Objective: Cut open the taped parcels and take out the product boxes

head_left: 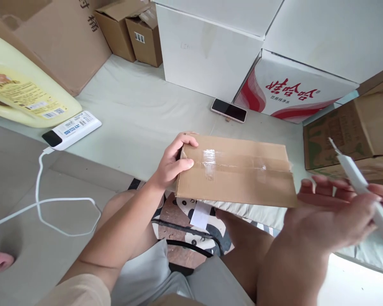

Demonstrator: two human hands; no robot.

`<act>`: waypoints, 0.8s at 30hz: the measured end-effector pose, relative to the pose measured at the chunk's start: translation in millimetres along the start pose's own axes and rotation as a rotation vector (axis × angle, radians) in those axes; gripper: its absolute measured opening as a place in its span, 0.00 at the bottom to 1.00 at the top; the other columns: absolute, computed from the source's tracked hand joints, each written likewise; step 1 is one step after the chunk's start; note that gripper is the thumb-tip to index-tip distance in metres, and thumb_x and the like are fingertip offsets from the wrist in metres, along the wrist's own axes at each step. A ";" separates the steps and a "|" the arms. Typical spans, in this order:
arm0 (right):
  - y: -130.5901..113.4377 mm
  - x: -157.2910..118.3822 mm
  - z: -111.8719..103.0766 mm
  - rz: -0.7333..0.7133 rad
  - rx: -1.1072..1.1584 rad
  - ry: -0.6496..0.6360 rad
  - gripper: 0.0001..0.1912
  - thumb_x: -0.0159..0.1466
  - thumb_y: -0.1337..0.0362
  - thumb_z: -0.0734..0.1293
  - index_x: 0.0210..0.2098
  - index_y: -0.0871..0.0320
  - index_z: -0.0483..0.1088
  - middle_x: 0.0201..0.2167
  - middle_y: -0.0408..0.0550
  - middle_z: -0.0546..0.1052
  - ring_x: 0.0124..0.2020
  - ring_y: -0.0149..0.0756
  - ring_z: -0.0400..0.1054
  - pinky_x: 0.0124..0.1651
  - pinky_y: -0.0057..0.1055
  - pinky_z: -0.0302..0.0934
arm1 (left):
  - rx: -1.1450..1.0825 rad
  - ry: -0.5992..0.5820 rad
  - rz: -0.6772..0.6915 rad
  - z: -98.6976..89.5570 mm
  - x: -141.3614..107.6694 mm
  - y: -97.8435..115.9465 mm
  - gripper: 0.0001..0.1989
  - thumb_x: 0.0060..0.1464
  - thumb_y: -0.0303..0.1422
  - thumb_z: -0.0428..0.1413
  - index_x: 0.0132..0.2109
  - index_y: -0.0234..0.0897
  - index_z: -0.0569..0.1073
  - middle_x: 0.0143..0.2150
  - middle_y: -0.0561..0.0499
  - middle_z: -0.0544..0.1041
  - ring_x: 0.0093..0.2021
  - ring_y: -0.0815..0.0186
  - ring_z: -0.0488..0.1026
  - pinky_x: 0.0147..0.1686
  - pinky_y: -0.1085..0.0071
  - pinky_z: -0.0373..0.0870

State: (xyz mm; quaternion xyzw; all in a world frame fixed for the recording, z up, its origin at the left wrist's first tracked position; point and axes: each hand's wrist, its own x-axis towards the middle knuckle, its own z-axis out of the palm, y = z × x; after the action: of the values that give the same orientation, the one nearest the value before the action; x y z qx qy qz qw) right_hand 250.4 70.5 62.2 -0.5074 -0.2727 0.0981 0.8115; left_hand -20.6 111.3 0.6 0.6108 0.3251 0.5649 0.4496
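A flat brown cardboard box (236,180) with clear tape along its seam is tilted over the front edge of the covered surface. My left hand (175,159) grips its left end, thumb and fingers on the top face. At the right, my right hand (341,212) is turned palm up and holds a white utility knife (354,172) between thumb and fingers, its thin blade pointing up and left. The heel of this hand is near the right end of the box; whether they touch is unclear.
A phone (229,111) lies behind the box. White cartons (210,51) and a red-and-white carton (290,91) stand at the back. To the left are a yellow jug (25,85) and a white device (73,129) with a cable (38,178); brown cartons (344,131) stand right.
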 end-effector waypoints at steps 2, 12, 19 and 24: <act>5.1 -7.4 -3.5 0.003 0.016 -0.068 0.12 0.49 0.59 0.68 0.34 0.49 0.64 0.22 0.37 0.72 0.27 0.38 0.73 0.25 0.30 0.60 | 0.001 -0.005 0.013 3.5 0.5 1.2 0.18 0.48 0.44 0.63 0.45 0.44 0.73 0.52 0.44 0.73 0.60 0.47 0.68 0.58 0.51 0.68; 17.1 -3.6 -15.8 0.198 0.091 -0.256 0.11 0.60 0.55 0.67 0.38 0.52 0.64 0.30 0.37 0.75 0.36 0.34 0.78 0.39 0.32 0.67 | -0.293 0.014 -0.198 -4.5 4.2 -4.5 0.25 0.38 0.39 0.65 0.48 0.52 0.76 0.61 0.54 0.74 0.56 0.52 0.69 0.42 0.61 0.73; 19.8 -2.2 -18.0 0.192 0.073 -0.244 0.12 0.59 0.54 0.66 0.38 0.51 0.62 0.31 0.38 0.73 0.38 0.36 0.79 0.40 0.33 0.69 | -0.207 0.165 -0.188 2.1 8.2 -1.7 0.20 0.44 0.45 0.67 0.45 0.50 0.75 0.49 0.53 0.78 0.47 0.58 0.73 0.42 0.62 0.72; 24.9 -5.8 -19.8 0.174 0.090 -0.295 0.13 0.60 0.53 0.67 0.39 0.51 0.63 0.33 0.38 0.72 0.34 0.33 0.78 0.41 0.33 0.70 | -0.078 0.210 -0.112 -0.6 12.5 1.9 0.17 0.46 0.43 0.70 0.41 0.47 0.73 0.42 0.53 0.77 0.39 0.63 0.73 0.38 0.65 0.70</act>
State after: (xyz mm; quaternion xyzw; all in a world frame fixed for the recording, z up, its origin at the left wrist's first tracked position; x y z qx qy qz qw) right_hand 259.3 64.3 31.7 -0.4725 -0.3391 0.2532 0.7731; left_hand -19.6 122.0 7.3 0.5112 0.3815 0.6122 0.4673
